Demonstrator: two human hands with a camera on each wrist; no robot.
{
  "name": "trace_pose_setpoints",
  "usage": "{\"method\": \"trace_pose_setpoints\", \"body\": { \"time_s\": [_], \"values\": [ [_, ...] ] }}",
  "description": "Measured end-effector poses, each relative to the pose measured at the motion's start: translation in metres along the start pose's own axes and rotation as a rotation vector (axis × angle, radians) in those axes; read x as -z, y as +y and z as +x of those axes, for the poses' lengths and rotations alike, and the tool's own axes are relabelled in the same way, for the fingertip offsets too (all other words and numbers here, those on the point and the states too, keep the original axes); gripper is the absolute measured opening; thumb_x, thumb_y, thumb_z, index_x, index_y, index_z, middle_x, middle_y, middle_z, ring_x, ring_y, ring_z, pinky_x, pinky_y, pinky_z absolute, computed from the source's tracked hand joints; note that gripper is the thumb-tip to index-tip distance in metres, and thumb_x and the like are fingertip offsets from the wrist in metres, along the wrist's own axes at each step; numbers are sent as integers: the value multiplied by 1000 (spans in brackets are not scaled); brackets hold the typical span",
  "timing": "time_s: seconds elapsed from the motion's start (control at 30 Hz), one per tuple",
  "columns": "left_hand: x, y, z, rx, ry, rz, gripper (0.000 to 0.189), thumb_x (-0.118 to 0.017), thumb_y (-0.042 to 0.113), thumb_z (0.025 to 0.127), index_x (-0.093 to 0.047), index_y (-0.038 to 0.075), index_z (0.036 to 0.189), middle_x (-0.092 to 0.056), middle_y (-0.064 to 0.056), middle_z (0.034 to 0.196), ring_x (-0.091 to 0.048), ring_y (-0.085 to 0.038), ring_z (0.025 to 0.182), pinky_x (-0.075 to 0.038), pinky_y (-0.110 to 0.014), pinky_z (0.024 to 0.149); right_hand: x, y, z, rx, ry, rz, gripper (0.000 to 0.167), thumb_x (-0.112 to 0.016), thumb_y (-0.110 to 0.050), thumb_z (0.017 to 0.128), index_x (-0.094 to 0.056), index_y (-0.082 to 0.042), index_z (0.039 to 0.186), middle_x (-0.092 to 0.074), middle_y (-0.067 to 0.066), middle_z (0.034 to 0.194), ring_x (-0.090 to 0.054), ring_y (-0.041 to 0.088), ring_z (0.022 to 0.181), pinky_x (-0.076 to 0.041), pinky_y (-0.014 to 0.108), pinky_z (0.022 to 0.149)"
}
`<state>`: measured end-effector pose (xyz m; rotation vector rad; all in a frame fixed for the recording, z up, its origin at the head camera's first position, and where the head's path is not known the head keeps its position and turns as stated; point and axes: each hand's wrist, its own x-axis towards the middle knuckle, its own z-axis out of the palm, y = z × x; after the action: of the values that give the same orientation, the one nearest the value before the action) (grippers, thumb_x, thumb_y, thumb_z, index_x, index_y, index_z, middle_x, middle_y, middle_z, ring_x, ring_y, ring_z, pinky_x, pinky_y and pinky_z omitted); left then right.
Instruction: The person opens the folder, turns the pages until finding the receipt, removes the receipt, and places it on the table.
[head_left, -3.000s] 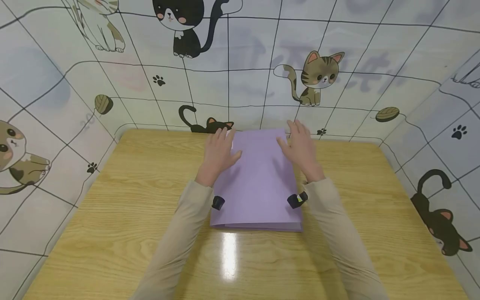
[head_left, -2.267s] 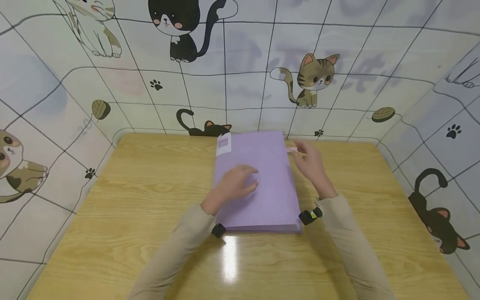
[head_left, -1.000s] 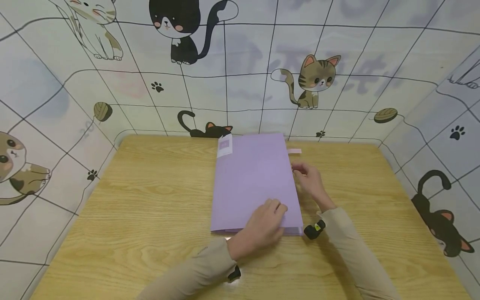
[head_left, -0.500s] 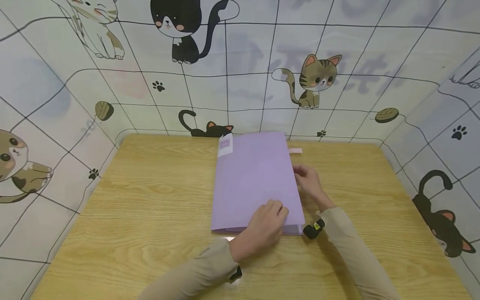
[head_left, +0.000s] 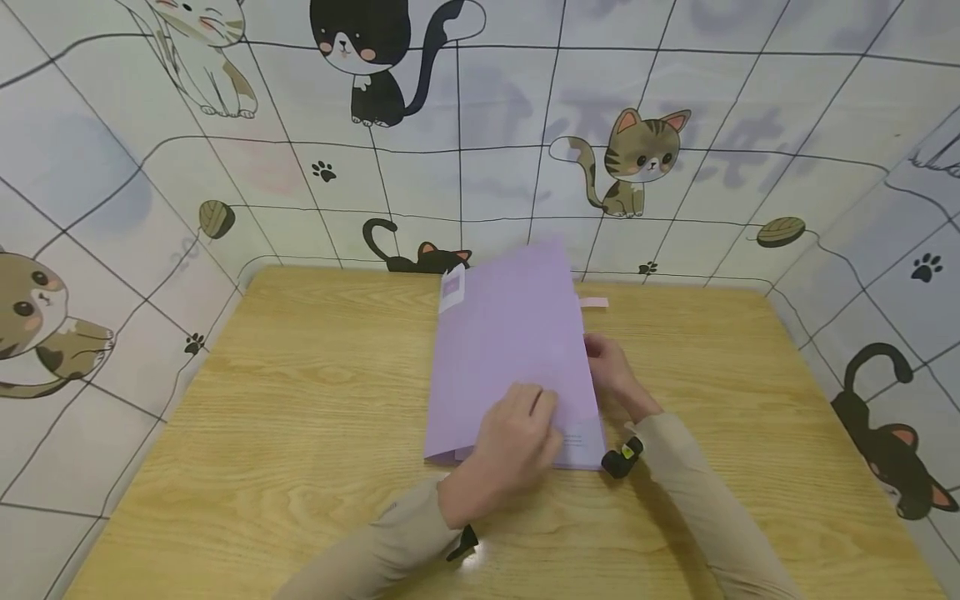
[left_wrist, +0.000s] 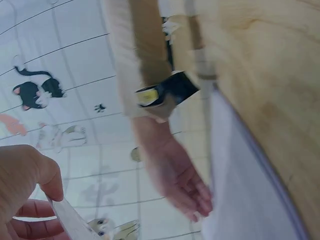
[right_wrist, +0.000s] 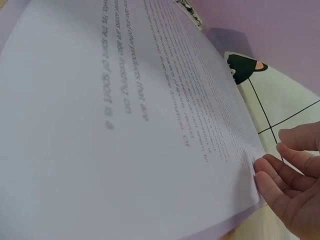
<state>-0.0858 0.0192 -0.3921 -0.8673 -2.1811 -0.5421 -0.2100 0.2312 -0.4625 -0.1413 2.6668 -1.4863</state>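
Note:
A light purple folder (head_left: 502, 350) lies on the table with its cover tilted up along the right side. My left hand (head_left: 513, 442) pinches the cover near its lower right corner; the left wrist view shows the cover edge (left_wrist: 75, 222) between thumb and fingers. Under the raised cover, a white sheet with printed text (right_wrist: 125, 150) shows. At the folder's right edge is my right hand (head_left: 615, 375), its relaxed fingers right at the sheet's edge in the right wrist view. Part of these fingers is hidden by the cover in the head view.
A white label (head_left: 452, 289) sits at the cover's upper left corner. From the right edge sticks out a pink tab (head_left: 595, 302). The wooden table (head_left: 315, 375) is bounded at the back and sides by cat-patterned walls (head_left: 495, 108).
My left hand went from the folder's top to its lower right and has raised the cover, exposing printed paper. My right hand came down the right edge; the pink tab is now uncovered.

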Motion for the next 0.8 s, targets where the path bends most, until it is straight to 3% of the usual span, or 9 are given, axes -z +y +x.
{"method": "trace_pose_setpoints", "body": {
  "time_s": [0.27,0.43,0.63,0.8],
  "values": [
    [29,-12,3,124,76,-34,28,-65,5,60,-60,2,88,-58,-9,84,-58,-20,74,-51,-24,54,-6,-6,1,-44,-25,-7,28,-58,-4,90,-58,7,116,-60,25,115,-56,36,108,-42,46,94],
    [51,-25,3,230,105,-184,32,-62,-1,60,-60,-3,92,-61,-12,84,-62,-20,71,-52,-22,58,-7,-4,3,-73,-48,-22,29,-59,-3,89,-57,5,117,-59,23,116,-56,34,107,-43,44,94],
    [80,-47,-1,391,94,-433,38,-56,-12,63,-56,-7,100,-60,-16,85,-60,-21,73,-51,-17,56,-9,-1,3,-66,-56,-60,31,-59,-4,89,-56,5,118,-58,23,117,-56,34,108,-43,44,94],
    [99,-63,-10,511,114,-514,38,-56,-14,65,-57,-7,103,-60,-15,88,-60,-22,78,-53,-20,56,-10,-2,3,-86,-60,-51,32,-59,-4,88,-56,4,119,-58,23,119,-54,34,110,-42,45,95]
  ]
}}
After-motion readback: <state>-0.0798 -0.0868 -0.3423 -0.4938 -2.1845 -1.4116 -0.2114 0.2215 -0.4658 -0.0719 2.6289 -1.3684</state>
